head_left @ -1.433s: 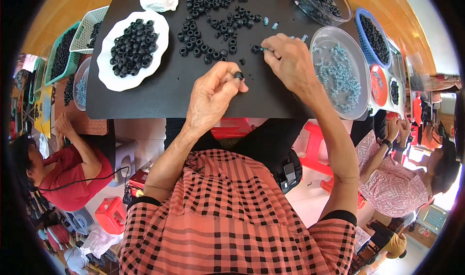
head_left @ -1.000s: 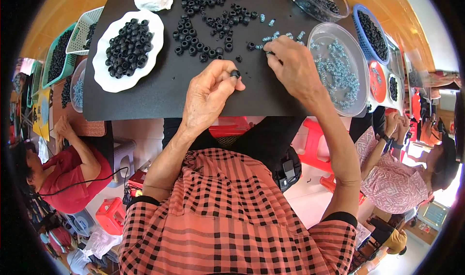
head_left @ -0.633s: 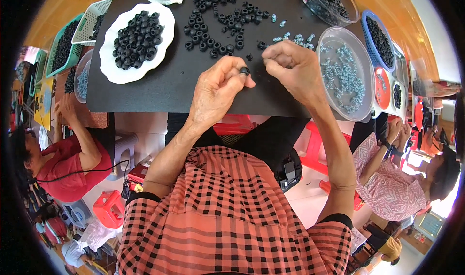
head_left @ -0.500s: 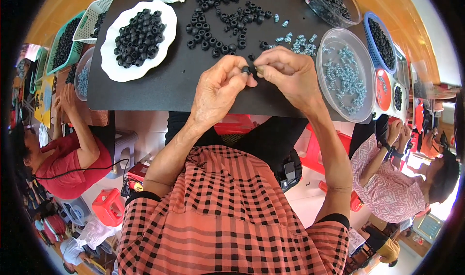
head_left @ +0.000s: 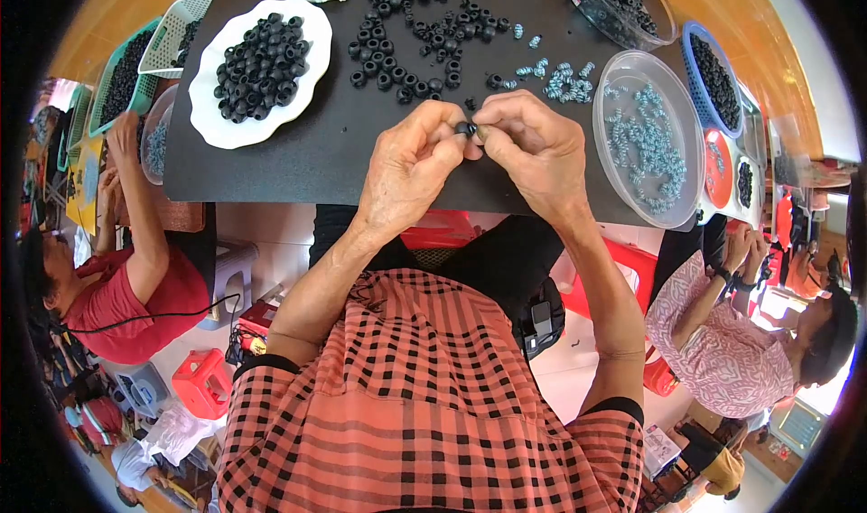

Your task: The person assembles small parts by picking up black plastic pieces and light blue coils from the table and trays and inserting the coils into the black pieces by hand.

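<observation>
Above the near half of the dark table, my left hand [head_left: 408,165] pinches a small round black part [head_left: 464,128] between thumb and fingertips. My right hand [head_left: 540,152] is closed in a pinch right beside that part, its fingertips meeting it; whatever they grip is too small and hidden to name. Just beyond the hands lie several loose black hollow parts [head_left: 426,88] with round openings. Small blue-and-white coiled pieces [head_left: 567,85], spring-like, are scattered to the right of them.
A scalloped white plate [head_left: 209,116] heaped with black parts stands at the left. On the right, a clear round tray [head_left: 603,165] holds coiled pieces; behind it are a clear tub [head_left: 670,25] and a blue basket [head_left: 737,88]. People sit at both sides.
My right hand has drawn slightly closer to the left, and the black part is turned differently between the fingertips. The person on the left has raised an arm toward the green basket.
</observation>
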{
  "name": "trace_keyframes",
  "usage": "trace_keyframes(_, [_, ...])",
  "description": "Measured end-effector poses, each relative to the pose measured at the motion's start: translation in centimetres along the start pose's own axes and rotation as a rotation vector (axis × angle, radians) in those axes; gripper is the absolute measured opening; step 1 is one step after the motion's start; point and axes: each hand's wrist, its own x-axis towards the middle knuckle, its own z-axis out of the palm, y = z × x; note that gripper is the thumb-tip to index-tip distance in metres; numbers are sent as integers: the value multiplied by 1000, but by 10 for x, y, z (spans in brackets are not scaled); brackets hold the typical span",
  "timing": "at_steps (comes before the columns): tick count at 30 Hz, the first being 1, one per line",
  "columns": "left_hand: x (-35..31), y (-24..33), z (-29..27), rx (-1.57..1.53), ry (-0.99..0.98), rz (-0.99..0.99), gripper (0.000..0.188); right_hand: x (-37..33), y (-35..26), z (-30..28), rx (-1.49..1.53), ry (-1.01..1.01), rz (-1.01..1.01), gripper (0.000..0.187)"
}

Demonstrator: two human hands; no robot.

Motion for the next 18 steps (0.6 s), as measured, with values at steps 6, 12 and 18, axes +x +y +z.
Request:
trace_keyframes(6, [0, -4, 4, -9, 40, 50, 9, -3, 3, 8, -44, 84, 85, 12])
trace_keyframes(12, [-1, -4, 0, 10, 26, 9, 8, -8, 10, 14, 49, 142, 0, 11])
trace_keyframes(18, [-3, 4, -2, 116, -10, -14, 12, -9, 11, 13, 41, 115, 19, 13])
